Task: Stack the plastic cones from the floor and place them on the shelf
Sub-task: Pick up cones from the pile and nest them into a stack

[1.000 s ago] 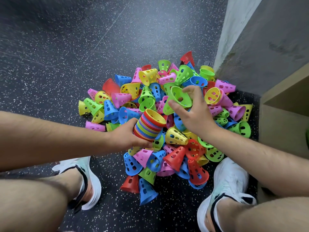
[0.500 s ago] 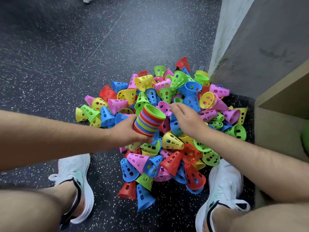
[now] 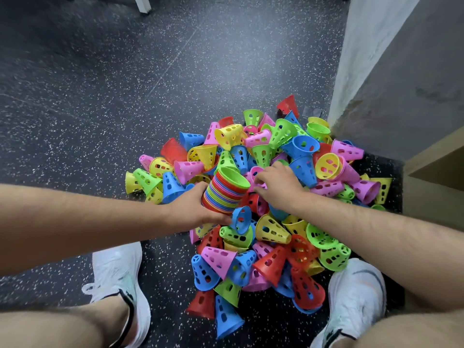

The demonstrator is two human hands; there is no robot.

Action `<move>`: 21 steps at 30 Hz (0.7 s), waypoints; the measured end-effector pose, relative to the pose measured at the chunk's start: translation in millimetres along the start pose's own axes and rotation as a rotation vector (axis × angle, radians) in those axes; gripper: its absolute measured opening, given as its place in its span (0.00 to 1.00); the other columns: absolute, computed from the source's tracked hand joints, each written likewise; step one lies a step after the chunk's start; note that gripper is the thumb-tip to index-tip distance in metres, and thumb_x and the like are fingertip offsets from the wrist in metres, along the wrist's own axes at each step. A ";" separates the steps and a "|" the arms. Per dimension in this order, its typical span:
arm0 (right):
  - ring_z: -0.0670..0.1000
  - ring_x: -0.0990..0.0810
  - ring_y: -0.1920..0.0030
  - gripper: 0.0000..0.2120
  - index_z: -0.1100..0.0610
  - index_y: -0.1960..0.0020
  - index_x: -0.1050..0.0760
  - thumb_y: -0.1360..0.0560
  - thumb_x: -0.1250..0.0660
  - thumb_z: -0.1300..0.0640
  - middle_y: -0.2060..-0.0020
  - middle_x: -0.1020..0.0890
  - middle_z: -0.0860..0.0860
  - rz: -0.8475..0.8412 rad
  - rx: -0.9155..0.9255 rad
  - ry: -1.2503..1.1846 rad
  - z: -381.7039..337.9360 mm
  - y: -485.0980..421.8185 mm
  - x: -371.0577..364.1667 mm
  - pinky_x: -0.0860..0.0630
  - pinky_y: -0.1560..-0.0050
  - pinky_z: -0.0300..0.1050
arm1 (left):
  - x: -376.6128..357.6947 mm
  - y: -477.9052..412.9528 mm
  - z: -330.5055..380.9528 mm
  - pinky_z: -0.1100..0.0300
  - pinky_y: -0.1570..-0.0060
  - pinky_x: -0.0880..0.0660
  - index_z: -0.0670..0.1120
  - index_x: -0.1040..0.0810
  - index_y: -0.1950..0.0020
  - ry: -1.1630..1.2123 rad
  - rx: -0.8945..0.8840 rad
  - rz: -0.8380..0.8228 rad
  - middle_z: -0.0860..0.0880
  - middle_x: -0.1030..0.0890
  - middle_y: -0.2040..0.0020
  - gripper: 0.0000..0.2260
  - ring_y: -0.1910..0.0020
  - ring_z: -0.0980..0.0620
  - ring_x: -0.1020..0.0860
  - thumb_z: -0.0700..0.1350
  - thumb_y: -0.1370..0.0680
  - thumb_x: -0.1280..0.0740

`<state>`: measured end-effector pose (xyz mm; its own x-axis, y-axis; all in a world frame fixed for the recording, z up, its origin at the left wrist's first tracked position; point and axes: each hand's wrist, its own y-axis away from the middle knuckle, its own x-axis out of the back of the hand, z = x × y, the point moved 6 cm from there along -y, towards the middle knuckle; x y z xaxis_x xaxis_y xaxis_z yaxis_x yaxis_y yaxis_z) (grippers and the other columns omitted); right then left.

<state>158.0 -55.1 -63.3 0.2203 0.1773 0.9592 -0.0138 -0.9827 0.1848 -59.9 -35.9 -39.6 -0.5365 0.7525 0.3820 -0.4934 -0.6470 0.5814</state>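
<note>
A heap of perforated plastic cones (image 3: 271,229) in pink, blue, green, yellow and red lies on the dark speckled floor between my feet. My left hand (image 3: 193,209) grips a tilted stack of nested cones (image 3: 223,194); its top cone is green, with the open mouth facing up and to the right. Just right of the stack, my right hand (image 3: 278,184) reaches into the heap, and its fingertips pinch a pink cone (image 3: 256,173). The wooden shelf (image 3: 434,177) stands at the right edge, and only its corner shows.
A grey wall (image 3: 401,71) with a white corner edge rises behind the heap at the right. My white shoes (image 3: 118,277) (image 3: 356,295) flank the pile. A white furniture leg (image 3: 143,3) stands on the floor at the top left.
My right hand set the green cone it held onto the stack, then moved down left to the pink cone. The stack's top went from yellow to green.
</note>
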 end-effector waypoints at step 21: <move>0.53 0.25 0.49 0.06 0.59 0.45 0.21 0.19 0.35 0.58 0.51 0.23 0.53 0.539 0.256 -0.527 -51.0 11.5 76.4 0.27 0.45 0.49 | 24.9 1.9 -4.5 0.58 0.55 0.18 0.46 0.28 0.36 0.103 0.015 0.047 0.42 0.16 0.46 0.29 0.54 0.52 0.17 0.42 0.31 0.18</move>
<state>124.9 -50.1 23.1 0.6804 -0.3120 0.6631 -0.0396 -0.9192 -0.3919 -77.3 -19.0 -32.2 -0.6269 0.7042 0.3333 -0.4562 -0.6786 0.5756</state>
